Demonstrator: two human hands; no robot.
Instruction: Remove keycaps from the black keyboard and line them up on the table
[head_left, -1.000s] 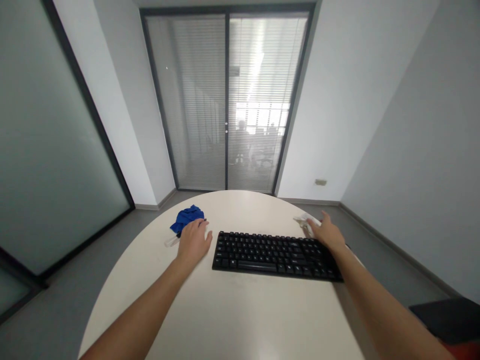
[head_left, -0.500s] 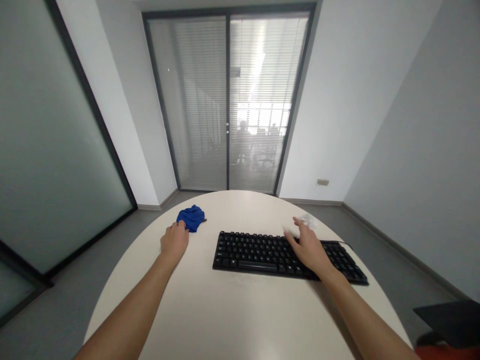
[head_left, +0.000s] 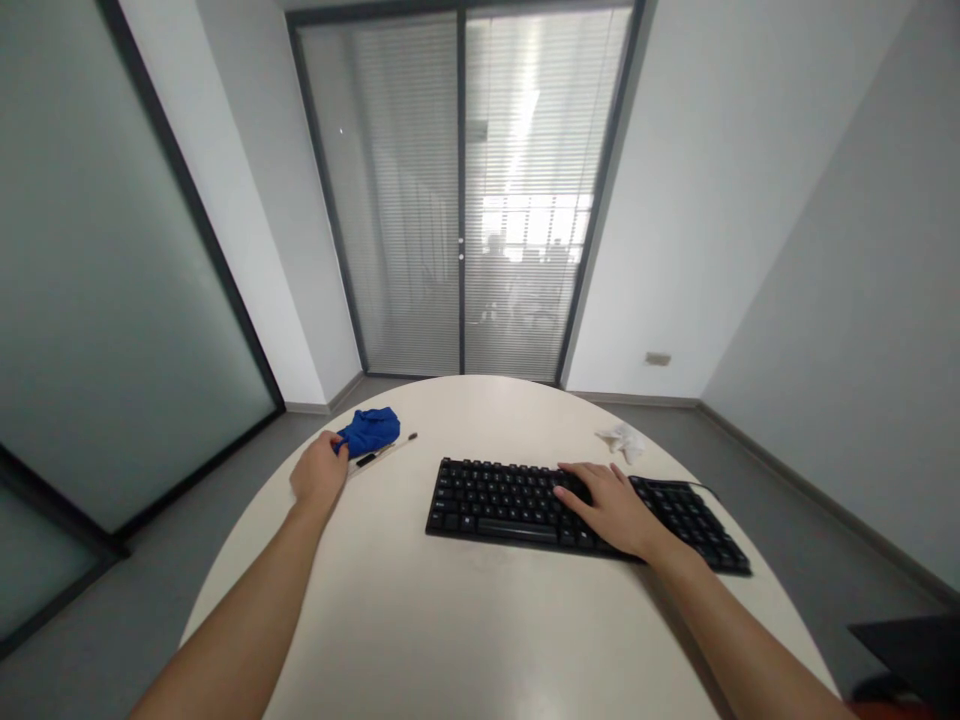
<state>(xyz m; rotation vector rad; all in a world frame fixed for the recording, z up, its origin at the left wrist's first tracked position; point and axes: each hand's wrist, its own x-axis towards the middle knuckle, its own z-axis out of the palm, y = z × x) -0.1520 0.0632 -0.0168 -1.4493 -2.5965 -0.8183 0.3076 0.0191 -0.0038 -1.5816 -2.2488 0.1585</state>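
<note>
My left hand (head_left: 319,475) is closed on the near left edge of a crumpled blue cloth (head_left: 373,431) at the far left of the table. Just beside the cloth lies a thin, pale, brush-like stick (head_left: 366,461) with a black section and a dark tip. Part of it is hidden by my left hand or the cloth. A black keyboard (head_left: 495,500) lies across the middle and right of the table. My right hand (head_left: 611,505) rests over its right part, fingers stretched out and thumb apart, covering some keys and gripping nothing.
A crumpled white tissue (head_left: 624,441) lies behind the keyboard near the right edge of the round, cream table (head_left: 450,630). The keyboard's cable (head_left: 705,488) runs along its back right. Below right, beyond the table, is a dark flat object (head_left: 911,650).
My left hand has pulled the blue cloth to the left, and more of the brush-like stick shows. My right hand has come down onto the keyboard from near the tissue.
</note>
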